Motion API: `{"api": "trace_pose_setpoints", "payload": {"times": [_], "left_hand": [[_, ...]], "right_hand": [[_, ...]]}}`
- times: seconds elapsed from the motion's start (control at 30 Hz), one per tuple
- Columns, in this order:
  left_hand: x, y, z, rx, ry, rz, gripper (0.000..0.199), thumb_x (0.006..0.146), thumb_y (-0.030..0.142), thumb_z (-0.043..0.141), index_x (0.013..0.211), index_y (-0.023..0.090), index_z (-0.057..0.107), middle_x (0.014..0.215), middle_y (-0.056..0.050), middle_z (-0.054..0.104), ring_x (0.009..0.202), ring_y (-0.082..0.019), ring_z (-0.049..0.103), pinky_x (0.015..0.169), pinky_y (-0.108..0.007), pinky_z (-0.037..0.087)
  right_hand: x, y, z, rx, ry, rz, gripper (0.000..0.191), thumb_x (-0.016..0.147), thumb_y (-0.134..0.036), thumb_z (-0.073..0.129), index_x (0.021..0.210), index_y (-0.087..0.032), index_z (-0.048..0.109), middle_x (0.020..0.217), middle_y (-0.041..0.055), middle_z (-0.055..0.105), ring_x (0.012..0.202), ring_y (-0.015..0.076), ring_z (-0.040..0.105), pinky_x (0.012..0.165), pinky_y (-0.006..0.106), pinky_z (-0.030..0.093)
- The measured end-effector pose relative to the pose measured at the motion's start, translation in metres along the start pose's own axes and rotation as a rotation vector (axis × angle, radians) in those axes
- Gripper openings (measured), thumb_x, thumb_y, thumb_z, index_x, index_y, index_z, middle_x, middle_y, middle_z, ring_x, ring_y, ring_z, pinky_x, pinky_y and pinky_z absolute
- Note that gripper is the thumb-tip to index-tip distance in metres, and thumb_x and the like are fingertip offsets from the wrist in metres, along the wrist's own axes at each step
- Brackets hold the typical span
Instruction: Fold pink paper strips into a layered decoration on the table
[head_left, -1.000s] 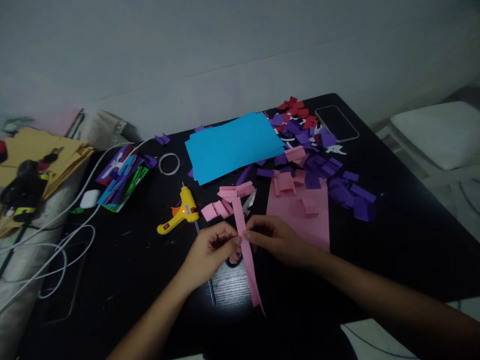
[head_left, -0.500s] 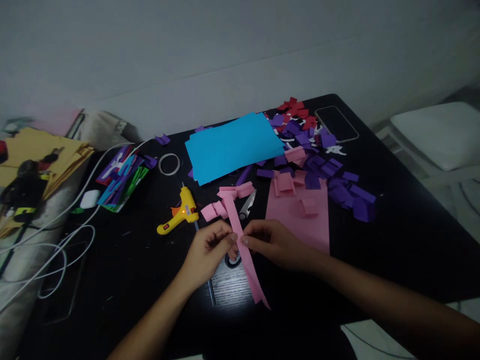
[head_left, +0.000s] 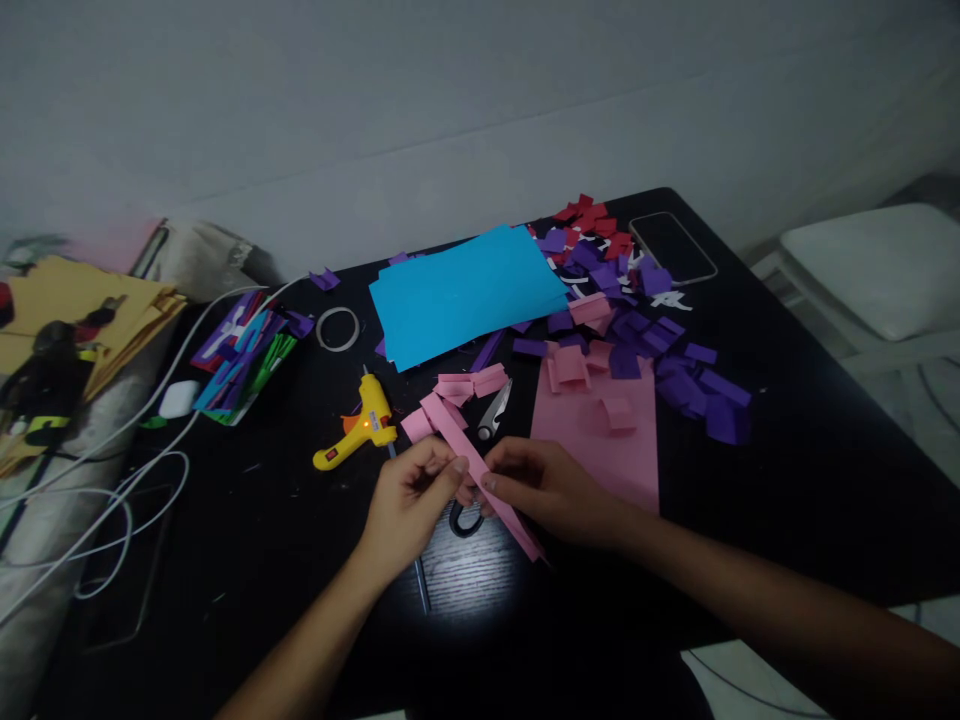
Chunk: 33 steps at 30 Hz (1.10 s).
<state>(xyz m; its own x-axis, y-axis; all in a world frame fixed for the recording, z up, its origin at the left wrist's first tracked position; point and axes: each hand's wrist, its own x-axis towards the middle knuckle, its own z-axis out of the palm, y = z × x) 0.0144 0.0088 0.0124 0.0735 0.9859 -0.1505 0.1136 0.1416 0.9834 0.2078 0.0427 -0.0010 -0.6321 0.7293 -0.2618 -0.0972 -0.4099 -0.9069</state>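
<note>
A long folded pink paper strip (head_left: 463,450) slants between my hands above the black table. My left hand (head_left: 412,495) pinches its left edge with thumb and fingers, and my right hand (head_left: 544,482) pinches it from the right. Beyond the strip lie small folded pink pieces (head_left: 487,380). Scissors (head_left: 495,410) rest under and behind the strip, one black handle loop showing below my fingers. A yellow glue gun (head_left: 364,425) with a lit orange light lies left of my hands. Right of them is a pink sheet (head_left: 592,455) bearing folded pink pieces.
Blue sheets (head_left: 469,295) lie at the back, beside purple pieces (head_left: 705,395) and red scraps (head_left: 592,215). A phone (head_left: 673,248) is at the back right. Left are a tape ring (head_left: 338,329), a white case (head_left: 180,399), white cables (head_left: 124,490) and a coloured paper bundle (head_left: 244,360).
The pink strip has tilted more, its far end swinging left and its near end moving up and right. Both hands still grip it in nearly the same place.
</note>
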Motion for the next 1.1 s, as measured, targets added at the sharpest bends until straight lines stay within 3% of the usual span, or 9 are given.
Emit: {"api": "trace_pose_setpoints", "payload": {"times": [0.2, 0.5, 0.57, 0.77, 0.97, 1.1], "left_hand": [[0.001, 0.000, -0.002, -0.003, 0.139, 0.034, 0.025, 0.096, 0.036, 0.068, 0.078, 0.018, 0.065, 0.066, -0.001, 0.071, 0.061, -0.015, 0.066, 0.064, -0.025, 0.053], [0.002, -0.006, -0.007, -0.043, 0.322, 0.163, 0.023, 0.097, 0.032, 0.064, 0.079, 0.018, 0.064, 0.068, 0.000, 0.070, 0.063, -0.015, 0.064, 0.067, -0.027, 0.052], [0.002, -0.006, -0.007, -0.047, 0.295, 0.169, 0.022, 0.097, 0.033, 0.064, 0.082, 0.018, 0.066, 0.068, -0.001, 0.070, 0.064, -0.015, 0.064, 0.067, -0.027, 0.052], [0.002, -0.006, 0.002, -0.018, 0.057, 0.091, 0.019, 0.088, 0.031, 0.076, 0.079, 0.016, 0.071, 0.060, 0.001, 0.067, 0.052, -0.013, 0.063, 0.052, -0.023, 0.053], [0.001, -0.008, 0.003, -0.099, 0.103, 0.088, 0.016, 0.091, 0.029, 0.074, 0.084, 0.015, 0.075, 0.067, -0.003, 0.076, 0.056, -0.016, 0.072, 0.057, -0.026, 0.062], [0.001, -0.005, 0.002, -0.097, 0.150, 0.098, 0.015, 0.090, 0.027, 0.075, 0.081, 0.015, 0.077, 0.066, -0.003, 0.077, 0.056, -0.017, 0.073, 0.058, -0.027, 0.064]], "right_hand": [[0.001, 0.000, -0.001, 0.048, 0.002, 0.110, 0.025, 0.086, -0.039, 0.076, 0.088, -0.016, 0.066, 0.079, 0.0027, 0.074, 0.070, 0.0160, 0.073, 0.067, 0.029, 0.056], [0.002, -0.001, -0.003, 0.044, 0.027, 0.066, 0.020, 0.084, -0.030, 0.079, 0.093, -0.017, 0.066, 0.081, 0.0019, 0.073, 0.067, 0.0135, 0.068, 0.061, 0.026, 0.053], [0.003, -0.001, -0.004, 0.022, 0.039, 0.015, 0.018, 0.084, -0.028, 0.079, 0.092, -0.017, 0.068, 0.077, 0.0008, 0.071, 0.066, 0.0126, 0.066, 0.062, 0.026, 0.052], [0.002, -0.003, -0.004, -0.036, 0.072, -0.105, 0.016, 0.088, -0.033, 0.078, 0.089, -0.018, 0.072, 0.078, 0.0013, 0.072, 0.066, 0.0124, 0.064, 0.064, 0.027, 0.053], [0.001, -0.002, -0.004, -0.057, 0.094, -0.127, 0.020, 0.088, -0.035, 0.078, 0.097, -0.017, 0.075, 0.084, 0.0032, 0.074, 0.073, 0.0146, 0.067, 0.071, 0.030, 0.055], [-0.001, 0.000, -0.006, -0.072, 0.122, -0.142, 0.030, 0.082, -0.034, 0.084, 0.106, -0.018, 0.075, 0.100, 0.0062, 0.076, 0.089, 0.0188, 0.070, 0.081, 0.033, 0.056]]}}
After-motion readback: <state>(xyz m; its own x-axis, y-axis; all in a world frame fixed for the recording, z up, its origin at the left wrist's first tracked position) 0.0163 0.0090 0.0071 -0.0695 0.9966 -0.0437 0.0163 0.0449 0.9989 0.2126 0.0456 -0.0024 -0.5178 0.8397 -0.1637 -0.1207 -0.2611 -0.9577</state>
